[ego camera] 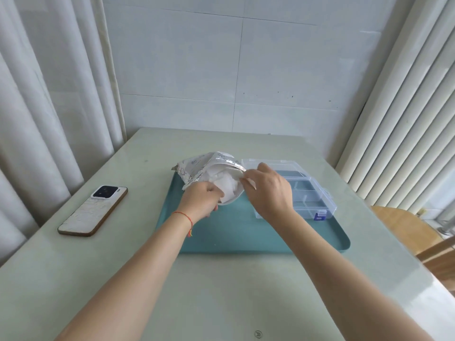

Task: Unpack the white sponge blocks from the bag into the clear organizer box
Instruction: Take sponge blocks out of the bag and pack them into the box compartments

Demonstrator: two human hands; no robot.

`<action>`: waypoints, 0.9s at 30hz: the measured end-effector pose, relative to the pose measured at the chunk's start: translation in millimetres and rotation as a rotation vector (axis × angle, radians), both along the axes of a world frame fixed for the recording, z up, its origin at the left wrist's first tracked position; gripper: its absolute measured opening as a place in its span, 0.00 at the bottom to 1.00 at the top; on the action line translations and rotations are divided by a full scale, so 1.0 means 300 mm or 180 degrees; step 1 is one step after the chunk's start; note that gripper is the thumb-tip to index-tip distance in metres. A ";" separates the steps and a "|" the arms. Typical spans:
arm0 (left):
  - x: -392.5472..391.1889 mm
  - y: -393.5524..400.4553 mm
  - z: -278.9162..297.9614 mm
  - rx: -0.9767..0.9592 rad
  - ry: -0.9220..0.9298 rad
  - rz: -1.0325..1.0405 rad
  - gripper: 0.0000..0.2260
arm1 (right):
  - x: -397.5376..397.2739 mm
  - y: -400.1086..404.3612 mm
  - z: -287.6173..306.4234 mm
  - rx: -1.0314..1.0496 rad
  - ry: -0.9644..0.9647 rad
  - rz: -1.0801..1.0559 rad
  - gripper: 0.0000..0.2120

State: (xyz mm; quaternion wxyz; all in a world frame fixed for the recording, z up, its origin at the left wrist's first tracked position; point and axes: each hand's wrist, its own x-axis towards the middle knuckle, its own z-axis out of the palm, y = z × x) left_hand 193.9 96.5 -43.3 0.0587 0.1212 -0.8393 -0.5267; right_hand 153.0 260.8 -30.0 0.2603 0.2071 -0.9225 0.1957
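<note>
A crinkled silvery bag (199, 166) lies on the teal tray (221, 232), its mouth open toward me with white sponge material (227, 183) showing inside. My left hand (200, 201) grips the near lip of the bag's mouth. My right hand (267, 190) pinches the far right lip of the mouth, holding it apart. The clear organizer box (305, 188) stands on the tray's right side with its lid raised at the back and a blue latch at its front. Its compartments show no white blocks.
A phone (93, 211) lies face down on the pale green table, left of the tray. A wooden chair (408, 232) stands at the table's right edge. Curtains hang on the left, blinds on the right, a tiled wall behind.
</note>
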 end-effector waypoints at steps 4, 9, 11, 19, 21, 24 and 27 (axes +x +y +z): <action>0.024 0.047 0.009 0.1332 0.0341 0.0000 0.10 | 0.019 0.071 0.023 -0.1384 -0.1507 0.0392 0.14; 0.026 0.105 -0.025 0.1431 0.0658 0.0073 0.04 | 0.061 0.088 0.033 -0.1454 -0.2535 0.0804 0.11; 0.021 0.097 -0.039 0.1566 0.0693 0.0239 0.03 | 0.074 0.087 0.031 -0.1505 -0.2774 0.1003 0.05; 0.030 0.046 -0.054 0.1884 0.0837 0.0482 0.06 | 0.066 0.109 -0.003 -0.2235 -0.2440 0.0415 0.03; 0.033 0.047 -0.060 0.1855 0.0706 0.0390 0.09 | 0.067 0.111 -0.014 -0.2641 -0.2405 0.0351 0.02; 0.049 0.071 -0.050 0.2108 0.0472 0.0031 0.09 | 0.088 0.089 -0.017 -0.2952 -0.2650 0.0677 0.04; 0.059 0.091 -0.038 0.2609 0.0267 -0.0261 0.13 | 0.099 0.065 -0.028 -0.2804 -0.2752 0.0778 0.07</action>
